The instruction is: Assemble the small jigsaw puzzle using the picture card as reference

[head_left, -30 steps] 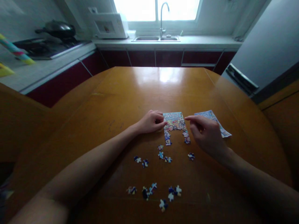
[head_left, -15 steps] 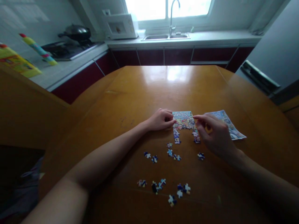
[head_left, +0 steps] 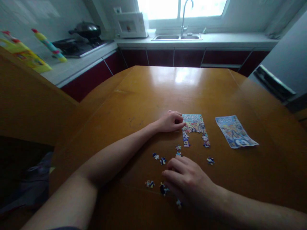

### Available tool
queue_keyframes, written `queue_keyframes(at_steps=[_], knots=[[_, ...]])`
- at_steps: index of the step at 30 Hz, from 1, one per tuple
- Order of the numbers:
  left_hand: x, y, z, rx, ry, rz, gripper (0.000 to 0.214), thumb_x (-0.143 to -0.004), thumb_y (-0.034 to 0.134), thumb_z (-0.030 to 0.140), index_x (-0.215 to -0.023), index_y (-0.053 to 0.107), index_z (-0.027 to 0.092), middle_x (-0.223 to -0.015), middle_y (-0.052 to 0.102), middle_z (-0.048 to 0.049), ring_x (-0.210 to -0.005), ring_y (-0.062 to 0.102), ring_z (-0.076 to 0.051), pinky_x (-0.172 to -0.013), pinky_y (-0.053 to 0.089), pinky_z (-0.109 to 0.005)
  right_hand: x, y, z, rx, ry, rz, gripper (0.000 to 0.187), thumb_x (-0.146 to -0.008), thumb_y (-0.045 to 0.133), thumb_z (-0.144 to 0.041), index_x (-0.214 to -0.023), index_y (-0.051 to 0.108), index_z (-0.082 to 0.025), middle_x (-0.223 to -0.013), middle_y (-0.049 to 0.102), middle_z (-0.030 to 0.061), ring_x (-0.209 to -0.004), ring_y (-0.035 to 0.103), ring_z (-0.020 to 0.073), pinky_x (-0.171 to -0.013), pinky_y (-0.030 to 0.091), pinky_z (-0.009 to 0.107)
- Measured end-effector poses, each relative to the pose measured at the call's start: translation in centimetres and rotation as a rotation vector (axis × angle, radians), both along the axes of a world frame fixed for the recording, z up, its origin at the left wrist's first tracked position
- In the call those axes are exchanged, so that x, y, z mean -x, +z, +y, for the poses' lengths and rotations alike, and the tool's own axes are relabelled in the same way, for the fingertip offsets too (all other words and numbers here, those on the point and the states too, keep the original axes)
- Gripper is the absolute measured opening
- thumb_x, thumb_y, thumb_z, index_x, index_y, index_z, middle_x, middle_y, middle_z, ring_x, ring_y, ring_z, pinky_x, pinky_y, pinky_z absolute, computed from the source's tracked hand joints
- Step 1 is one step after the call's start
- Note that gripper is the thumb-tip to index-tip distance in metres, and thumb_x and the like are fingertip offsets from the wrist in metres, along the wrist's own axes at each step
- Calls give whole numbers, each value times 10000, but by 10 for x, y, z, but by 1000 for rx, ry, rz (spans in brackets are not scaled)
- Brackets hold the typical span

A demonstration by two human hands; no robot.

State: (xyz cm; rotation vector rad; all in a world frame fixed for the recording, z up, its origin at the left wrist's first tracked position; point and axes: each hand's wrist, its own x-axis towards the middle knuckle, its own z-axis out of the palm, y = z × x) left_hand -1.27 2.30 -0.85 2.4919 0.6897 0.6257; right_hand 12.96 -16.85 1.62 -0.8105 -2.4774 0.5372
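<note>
A partly assembled jigsaw puzzle (head_left: 193, 121) lies flat on the table, with a gap in its lower middle between two legs of joined pieces. At its left edge rests my left hand (head_left: 170, 121), fingers curled and thumb against the border, holding it. My right hand (head_left: 188, 179) is over the loose pieces nearer me, fingers bent and apart; its fingertips are partly hidden and I see no piece in them. Around it lie loose puzzle pieces: a pair (head_left: 159, 158) to its upper left, a cluster (head_left: 150, 184) at left, and a dark one (head_left: 163, 188) by its fingers.
A creased picture sheet (head_left: 236, 132) lies right of the puzzle on the wooden table (head_left: 144, 92). One loose piece (head_left: 210, 160) is below the puzzle's right leg. Beyond the table are a sink (head_left: 165, 37), a wok (head_left: 87, 30) on the stove and a yellow bottle (head_left: 31, 57).
My right hand has left the puzzle's right edge and come down-left over the loose pieces, uncovering the picture sheet. My left hand stays at the puzzle. The view has shifted slightly.
</note>
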Motion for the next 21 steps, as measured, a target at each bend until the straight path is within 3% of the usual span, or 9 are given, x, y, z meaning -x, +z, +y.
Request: queue_keyframes(at_steps=[5, 11, 17, 21], knots=[[0, 0, 0, -6, 0, 9, 413, -918, 549, 341, -554, 464, 167, -634, 509, 9, -625, 451, -115, -669, 382, -267, 35, -16, -13, -96, 18, -168, 177, -882, 682, -329, -804, 610, -186, -832, 601, 45, -785, 531, 216, -674, 440, 341], [0, 1, 0, 3, -2, -2, 410, -896, 587, 361, -553, 479, 164, -633, 519, 13, -617, 446, -111, -649, 366, -261, 53, -22, -14, -163, -12, -270, 142, -874, 680, -227, -788, 578, -176, -815, 577, 54, -750, 520, 215, -639, 439, 338], [0, 1, 1, 2, -14, -5, 408, -873, 630, 387, -555, 508, 161, -619, 531, 18, -604, 447, -108, -641, 354, -258, 62, -22, -15, -41, 39, -298, 106, -848, 662, -237, -845, 600, -150, -807, 597, 74, -741, 533, 222, -637, 464, 339], [-1, 2, 1, 10, -2, 27, 447, -833, 682, 464, -551, 516, 159, -618, 538, 23, -608, 460, -110, -652, 347, -258, 53, -12, -10, 101, 114, -218, 87, -819, 656, -221, -856, 609, -158, -789, 644, 55, -706, 560, 201, -660, 475, 323]])
